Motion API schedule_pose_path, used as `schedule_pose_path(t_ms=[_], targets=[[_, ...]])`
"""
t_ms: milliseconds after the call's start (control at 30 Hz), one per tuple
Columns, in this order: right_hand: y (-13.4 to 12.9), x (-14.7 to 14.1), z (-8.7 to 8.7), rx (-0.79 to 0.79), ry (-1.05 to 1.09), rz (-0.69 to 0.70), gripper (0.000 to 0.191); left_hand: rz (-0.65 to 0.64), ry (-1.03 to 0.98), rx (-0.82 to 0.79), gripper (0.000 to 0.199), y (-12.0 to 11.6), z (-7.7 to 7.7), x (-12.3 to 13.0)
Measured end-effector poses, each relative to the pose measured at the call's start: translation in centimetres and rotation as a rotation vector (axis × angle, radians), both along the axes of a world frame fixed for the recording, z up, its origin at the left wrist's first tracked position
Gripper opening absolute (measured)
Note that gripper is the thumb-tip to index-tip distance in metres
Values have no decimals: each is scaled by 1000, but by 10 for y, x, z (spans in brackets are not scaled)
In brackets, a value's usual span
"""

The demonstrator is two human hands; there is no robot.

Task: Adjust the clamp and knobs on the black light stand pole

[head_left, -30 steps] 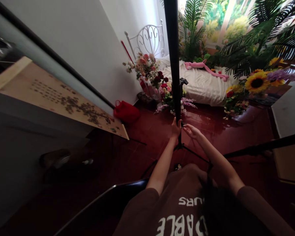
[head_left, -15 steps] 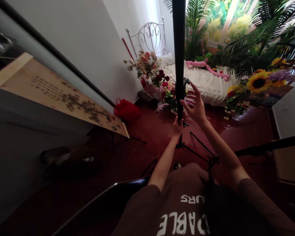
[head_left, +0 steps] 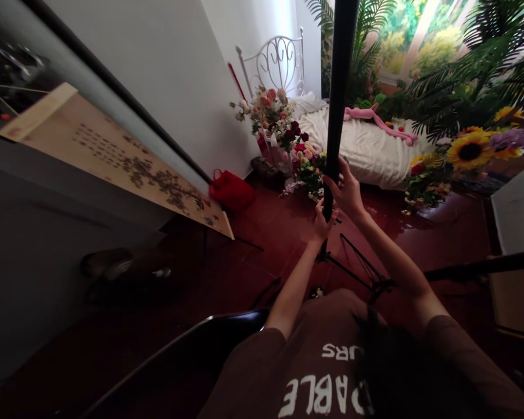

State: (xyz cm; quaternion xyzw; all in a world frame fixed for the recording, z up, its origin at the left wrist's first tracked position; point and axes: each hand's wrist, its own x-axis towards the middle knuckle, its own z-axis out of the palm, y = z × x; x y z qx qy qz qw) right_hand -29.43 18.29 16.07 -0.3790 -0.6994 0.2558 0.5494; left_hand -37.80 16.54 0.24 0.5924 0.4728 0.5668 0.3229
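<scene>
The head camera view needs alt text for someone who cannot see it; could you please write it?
A left hand and, above it, a right hand hold a tall black pole over a glossy dark-red floor. Beyond are a cream-draped bed, colourful flowers and green palm fronds; a long beige scroll slants at frame left.

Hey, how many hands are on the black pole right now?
2: the left hand lower on the pole, the right hand just above it. No others show.
</scene>
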Motion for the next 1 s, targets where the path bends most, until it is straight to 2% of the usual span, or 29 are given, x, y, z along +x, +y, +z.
schedule_pose_path(t_ms=[133,233,367,467,633,700,900,1000], targets=[[-13,-3,-52,-112,6,-94,61,-8,51,-56,67,4,-6,-2],[-20,-7,-74,-120,0,-179,59,-29,72,-61,67,8,-16,-3],[-17,-10,-75,-74,-32,-218,61,-23,81,20,62,13,-29,-2],[-17,-8,-74,-79,-66,-202,62,-18,79,11,63,14,-33,-1],[-36,9,-84,-63,-62,-140,54,-19,21,-60,54,7,-25,0],[-47,20,-93,-78,-46,-160,52,-14,11,-76,50,4,-20,0],[-70,42,-131,-317,-121,-299,43,29,2,-120,43,3,-19,1],[-73,39,-138,-446,-126,-298,38,20,1,-119,44,4,-19,2]])
